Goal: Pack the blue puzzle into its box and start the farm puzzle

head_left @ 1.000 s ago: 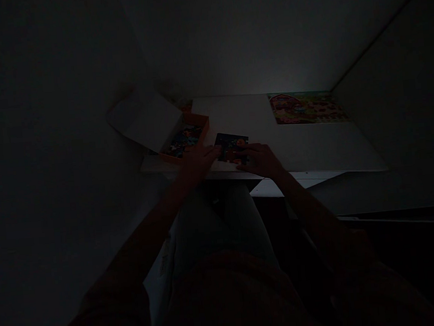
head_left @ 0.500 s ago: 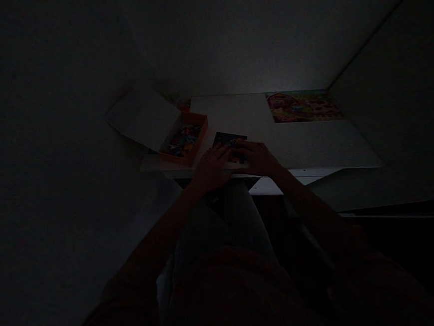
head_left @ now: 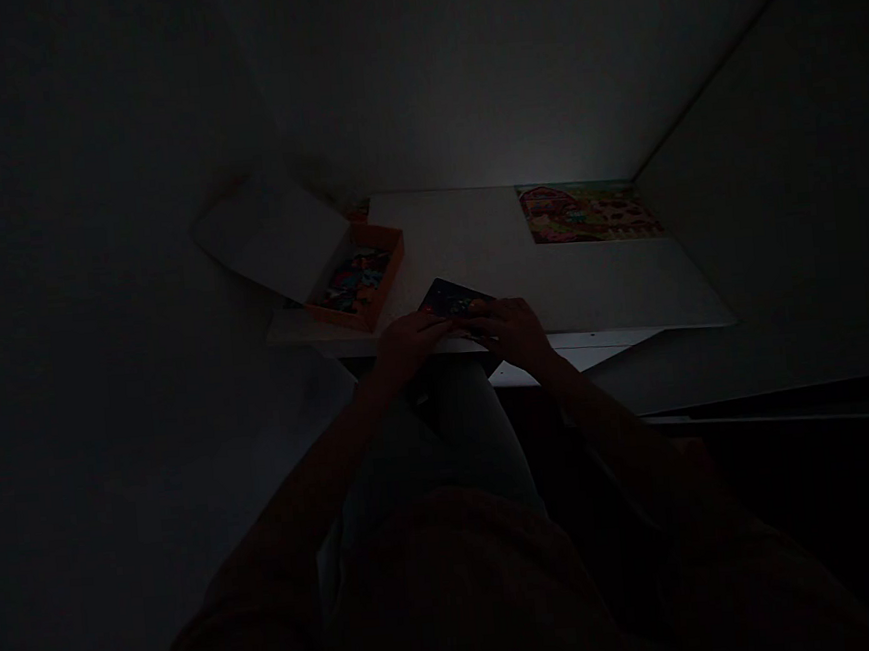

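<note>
The scene is very dim. At the table's near edge lies a dark blue picture piece (head_left: 456, 296) with small coloured shapes, like a joined part of a jigsaw puzzle. My left hand (head_left: 408, 346) is at its near left side, fingers close together on the near edge. My right hand (head_left: 516, 331) is curled over its right side. Between my fingertips the near part of the piece is mostly hidden. Left of my hands stands an open orange box (head_left: 388, 281) holding several loose jigsaw pieces (head_left: 356, 280).
The box's pale lid (head_left: 277, 233) is folded open to the left. A colourful farm picture (head_left: 587, 213) lies at the back right of the white table (head_left: 457, 233). Walls rise behind and to the right. My legs (head_left: 472, 423) are under the near edge.
The dark puzzle part has turned slightly, its right side coming nearer to me. My left fingers have drawn back from its surface toward its near edge. The view has shifted a little.
</note>
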{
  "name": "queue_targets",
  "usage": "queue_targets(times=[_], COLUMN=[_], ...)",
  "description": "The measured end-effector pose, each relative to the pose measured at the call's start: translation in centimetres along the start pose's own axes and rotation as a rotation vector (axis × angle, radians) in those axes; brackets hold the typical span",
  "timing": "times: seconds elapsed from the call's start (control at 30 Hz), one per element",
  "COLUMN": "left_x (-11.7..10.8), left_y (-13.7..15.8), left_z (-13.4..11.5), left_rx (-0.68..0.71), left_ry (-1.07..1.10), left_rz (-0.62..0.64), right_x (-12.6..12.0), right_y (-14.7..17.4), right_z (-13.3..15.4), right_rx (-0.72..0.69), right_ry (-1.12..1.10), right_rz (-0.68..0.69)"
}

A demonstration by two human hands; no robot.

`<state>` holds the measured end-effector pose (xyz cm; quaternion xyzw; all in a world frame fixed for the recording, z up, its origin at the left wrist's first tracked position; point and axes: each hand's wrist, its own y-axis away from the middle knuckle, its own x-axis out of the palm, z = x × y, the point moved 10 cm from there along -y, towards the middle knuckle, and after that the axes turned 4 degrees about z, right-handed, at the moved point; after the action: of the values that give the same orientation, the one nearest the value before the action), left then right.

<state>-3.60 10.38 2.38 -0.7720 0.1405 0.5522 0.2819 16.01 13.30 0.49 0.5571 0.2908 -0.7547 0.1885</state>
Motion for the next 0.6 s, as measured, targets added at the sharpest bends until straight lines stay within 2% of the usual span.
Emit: queue_targets(times=[0.17, 0.3, 0.5, 0.6], left_x=[-1.1, -2.8, -5.9, -8.2], left_y=[-2.5, -5.1, -8.8, -9.7], left_z=[0.8, 1.5, 2.6, 3.4], left_rx=[-0.011, -0.051, -0.161, -0.215], left_ry=[-0.02, 0.027, 0.107, 0.075], left_rz=[0.038, 0.019, -0.002, -0.052], right_x=[-1.2, -2.5, -6.1, -7.8], right_y=[-1.6, -3.7, -8.6, -11.5], right_z=[-0.5, -1.9, -4.4, -4.0], right_rx=[0.031, 0.062, 0.092, 0.071], right_ry=[-0.003, 0.009, -0.077, -0.116], right_rz=[0.008, 0.01, -0.034, -0.058])
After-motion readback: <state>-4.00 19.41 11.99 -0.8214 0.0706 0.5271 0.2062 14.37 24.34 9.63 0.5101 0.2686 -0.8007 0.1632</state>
